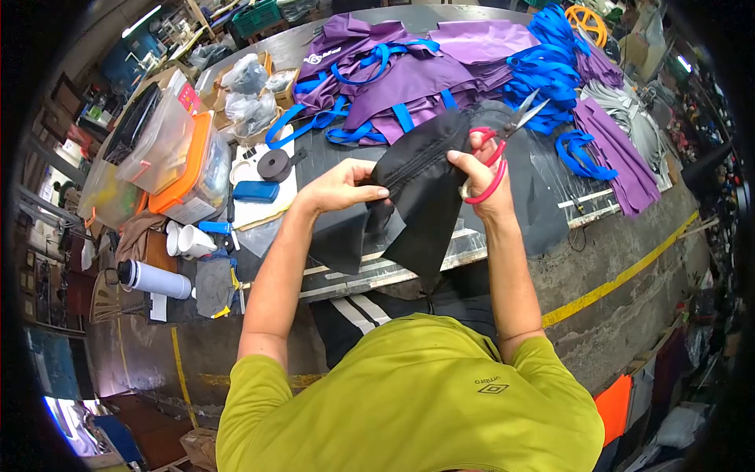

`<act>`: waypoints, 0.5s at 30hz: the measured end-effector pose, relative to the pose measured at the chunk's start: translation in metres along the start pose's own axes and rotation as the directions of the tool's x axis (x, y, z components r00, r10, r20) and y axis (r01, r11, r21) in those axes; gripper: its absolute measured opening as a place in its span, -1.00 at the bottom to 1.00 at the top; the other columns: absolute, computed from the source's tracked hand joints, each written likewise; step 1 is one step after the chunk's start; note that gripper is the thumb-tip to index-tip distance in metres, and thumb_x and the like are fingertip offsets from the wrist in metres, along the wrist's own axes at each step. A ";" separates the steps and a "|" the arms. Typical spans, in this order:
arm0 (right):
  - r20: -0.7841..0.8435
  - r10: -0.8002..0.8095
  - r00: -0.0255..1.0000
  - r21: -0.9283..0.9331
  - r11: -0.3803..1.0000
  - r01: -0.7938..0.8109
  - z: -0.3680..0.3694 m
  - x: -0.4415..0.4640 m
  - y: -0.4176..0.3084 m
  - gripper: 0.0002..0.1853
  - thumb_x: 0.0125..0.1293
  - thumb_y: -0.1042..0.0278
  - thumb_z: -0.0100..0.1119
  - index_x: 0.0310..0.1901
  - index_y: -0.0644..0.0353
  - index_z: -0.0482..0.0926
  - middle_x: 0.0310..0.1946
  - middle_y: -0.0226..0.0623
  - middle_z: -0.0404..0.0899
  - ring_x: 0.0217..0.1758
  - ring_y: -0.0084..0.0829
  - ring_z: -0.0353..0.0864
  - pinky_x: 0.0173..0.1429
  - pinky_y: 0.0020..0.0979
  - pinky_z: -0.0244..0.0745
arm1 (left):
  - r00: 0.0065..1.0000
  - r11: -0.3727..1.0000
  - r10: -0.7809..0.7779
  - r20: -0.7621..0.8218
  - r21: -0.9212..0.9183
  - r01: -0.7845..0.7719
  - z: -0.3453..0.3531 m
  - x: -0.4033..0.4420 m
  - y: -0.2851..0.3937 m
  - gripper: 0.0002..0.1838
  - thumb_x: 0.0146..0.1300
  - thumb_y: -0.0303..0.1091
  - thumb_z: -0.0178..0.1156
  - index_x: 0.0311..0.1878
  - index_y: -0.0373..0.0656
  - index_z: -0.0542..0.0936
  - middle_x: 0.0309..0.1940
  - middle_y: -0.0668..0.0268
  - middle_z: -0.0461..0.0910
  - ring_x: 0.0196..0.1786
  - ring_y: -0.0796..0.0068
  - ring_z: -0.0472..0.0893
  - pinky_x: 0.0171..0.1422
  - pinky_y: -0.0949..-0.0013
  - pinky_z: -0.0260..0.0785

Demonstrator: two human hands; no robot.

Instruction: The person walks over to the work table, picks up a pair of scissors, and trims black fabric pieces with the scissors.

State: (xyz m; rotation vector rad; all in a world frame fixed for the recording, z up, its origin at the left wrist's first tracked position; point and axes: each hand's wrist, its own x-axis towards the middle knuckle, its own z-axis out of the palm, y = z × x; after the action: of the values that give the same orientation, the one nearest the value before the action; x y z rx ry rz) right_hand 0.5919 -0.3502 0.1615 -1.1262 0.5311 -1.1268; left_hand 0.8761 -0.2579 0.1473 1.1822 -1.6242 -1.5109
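Observation:
A piece of black fabric (421,161) with a stitched seam hangs between my hands over the table's front edge. My left hand (346,189) pinches its left side, thumb on top. On the other side, my right hand (484,177) grips the fabric between thumb and fingers. The same hand also carries scissors with red handles (493,185), their blades parted and pointing up and away to the right. Beyond the fabric lie purple bags (421,82) with blue handles. The lower end of the black piece hangs loose in separate flaps.
At the left stand a plastic box with an orange rim (189,169), white cups (194,241), a bottle (157,279), a black tape roll (274,165) and a blue case (255,192). Blue straps (543,79) and folded purple fabric (617,153) lie at the right.

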 end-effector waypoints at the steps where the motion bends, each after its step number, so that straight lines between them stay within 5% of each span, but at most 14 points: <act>1: -0.021 -0.068 0.997 -0.027 0.997 0.067 -0.003 0.003 0.004 -0.60 0.18 0.51 0.45 -0.06 0.04 0.42 -0.23 -0.58 0.36 -0.20 -0.70 0.41 -0.13 -0.59 0.26 | 0.999 0.999 0.035 -0.025 0.013 -0.035 0.001 -0.005 0.011 -0.52 0.38 -0.48 0.40 0.34 -0.28 0.57 0.05 0.39 0.73 0.07 0.60 0.66 0.27 0.41 0.50; 6: -0.078 -0.017 0.997 -0.011 1.000 0.016 -0.013 0.007 0.016 -0.61 0.15 0.58 0.49 -0.08 0.13 0.47 -0.25 -0.50 0.46 -0.22 -0.60 0.51 -0.08 -0.48 0.45 | 0.927 0.943 0.330 -0.180 0.010 -0.333 0.025 -0.028 0.073 -0.34 0.28 -0.57 0.40 0.47 -0.27 0.47 0.22 0.37 0.65 0.11 0.59 0.64 0.15 0.41 0.51; 10: -0.103 0.001 0.995 -0.142 0.990 -0.016 -0.014 0.013 0.028 -0.62 0.18 0.49 0.56 -0.08 0.21 0.52 -0.18 -0.40 0.60 -0.13 -0.56 0.61 0.00 -0.44 0.54 | 0.938 0.853 0.334 -0.095 0.453 -0.258 0.031 -0.046 0.118 -0.33 0.26 -0.59 0.35 0.47 -0.13 0.51 0.26 0.32 0.68 0.21 0.38 0.69 0.36 0.27 0.49; 13: -0.098 -0.141 0.985 -0.256 0.960 0.112 -0.015 0.018 0.040 -0.57 0.20 0.34 0.63 -0.06 0.24 0.53 -0.14 -0.34 0.65 -0.13 -0.55 0.65 -0.01 -0.44 0.58 | 0.978 0.649 0.186 0.093 0.736 -0.193 0.016 -0.045 0.122 -0.45 0.19 -0.59 0.35 0.30 -0.10 0.68 0.07 0.25 0.77 0.11 0.27 0.74 0.28 0.25 0.54; 15: -0.118 -0.207 0.971 -0.415 0.899 0.141 -0.014 0.014 0.036 -0.58 0.23 0.20 0.65 -0.11 0.24 0.60 -0.25 -0.41 0.65 -0.20 -0.62 0.62 -0.11 -0.51 0.53 | 0.969 0.641 0.245 0.036 0.743 -0.189 0.017 -0.043 0.117 -0.55 0.15 -0.53 0.41 0.17 -0.12 0.75 -0.07 0.16 0.78 0.02 0.19 0.75 0.19 0.24 0.56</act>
State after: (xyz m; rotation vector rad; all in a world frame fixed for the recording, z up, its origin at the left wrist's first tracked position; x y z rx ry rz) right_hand 0.6015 -0.3689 0.1265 -1.4721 0.8291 -1.3066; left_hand 0.8561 -0.2180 0.2646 1.3401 -2.3406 -0.6069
